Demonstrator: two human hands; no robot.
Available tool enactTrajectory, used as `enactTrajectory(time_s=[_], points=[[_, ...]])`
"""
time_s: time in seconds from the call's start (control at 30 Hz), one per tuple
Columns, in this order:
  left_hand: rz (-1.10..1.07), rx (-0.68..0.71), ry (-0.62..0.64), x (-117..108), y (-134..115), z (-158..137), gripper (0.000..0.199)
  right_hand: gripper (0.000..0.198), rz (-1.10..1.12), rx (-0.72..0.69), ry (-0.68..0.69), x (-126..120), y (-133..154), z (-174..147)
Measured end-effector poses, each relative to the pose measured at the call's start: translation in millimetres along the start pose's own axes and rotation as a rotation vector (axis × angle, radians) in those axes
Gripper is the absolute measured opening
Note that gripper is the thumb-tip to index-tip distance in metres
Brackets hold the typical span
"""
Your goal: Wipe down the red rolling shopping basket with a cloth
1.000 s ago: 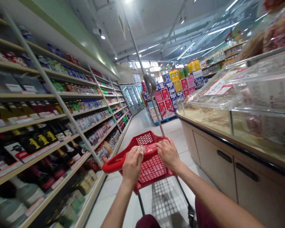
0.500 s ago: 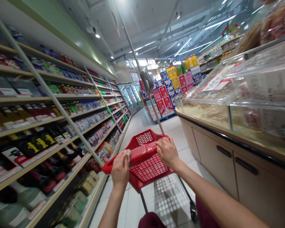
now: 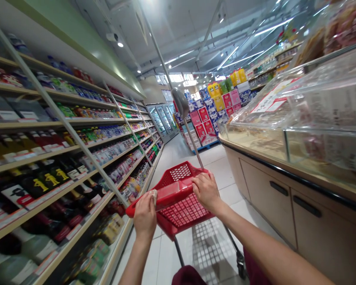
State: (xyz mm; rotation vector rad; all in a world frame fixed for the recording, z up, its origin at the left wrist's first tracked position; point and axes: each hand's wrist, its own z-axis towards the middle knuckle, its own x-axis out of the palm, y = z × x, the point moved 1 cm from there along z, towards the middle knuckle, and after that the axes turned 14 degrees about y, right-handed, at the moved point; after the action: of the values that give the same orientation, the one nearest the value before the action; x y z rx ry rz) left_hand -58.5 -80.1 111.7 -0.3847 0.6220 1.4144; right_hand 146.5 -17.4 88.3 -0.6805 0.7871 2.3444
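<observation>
A red plastic shopping cart stands before me, its red handle running across the near side. My left hand is closed over the handle's left part. A small whitish scrap, like crumpled tissue, shows at its fingers against the handle. Toward the right end, my right hand wraps its fingers over the handle. A metal pole with a grey, rounded fitting rises from the cart's right side. Through the mesh, no goods can be made out in the basket.
Shelves of bottles and cans line the left side. At right stands a wooden counter with clear-covered food on top. Stacked boxed goods stand ahead on a blue pallet, with glass-door fridges farther back. White floor tiles run between.
Both hands and the cart handle have shifted slightly left in view. The pole with the grey fitting has also moved a little left. Both hands keep hold of the handle.
</observation>
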Motion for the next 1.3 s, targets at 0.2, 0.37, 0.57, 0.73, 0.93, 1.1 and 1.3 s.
enactTrajectory(time_s=[0.2,0.37,0.57,0.73,0.93,1.1,1.3], points=[[-0.072,0.157,0.102,18.1,-45.2,12.9,0.028,0.017,-0.019,-0.020,0.014,-1.5,-4.0,1.1],[-0.034,-0.001,0.013,7.9,-12.8,7.0,0.027,0.017,-0.011,0.004,0.016,-4.0,-9.6,3.1],[-0.067,0.180,0.125,22.3,-65.7,20.9,0.025,0.015,-0.025,0.008,0.033,-3.9,-5.5,1.7],[-0.071,0.087,0.113,8.8,-27.9,10.2,0.028,0.016,-0.008,0.008,0.042,-8.3,-7.5,2.3],[-0.032,0.045,0.114,13.1,-34.1,14.6,0.026,0.017,-0.005,0.027,0.030,-5.7,-4.4,1.6],[-0.091,0.153,0.149,16.5,-57.0,24.8,0.026,0.018,-0.021,-0.006,0.075,-9.3,-7.1,1.2],[-0.024,-0.011,0.095,10.0,-34.6,12.3,0.025,0.017,-0.023,0.035,0.022,-5.4,-6.7,2.8]])
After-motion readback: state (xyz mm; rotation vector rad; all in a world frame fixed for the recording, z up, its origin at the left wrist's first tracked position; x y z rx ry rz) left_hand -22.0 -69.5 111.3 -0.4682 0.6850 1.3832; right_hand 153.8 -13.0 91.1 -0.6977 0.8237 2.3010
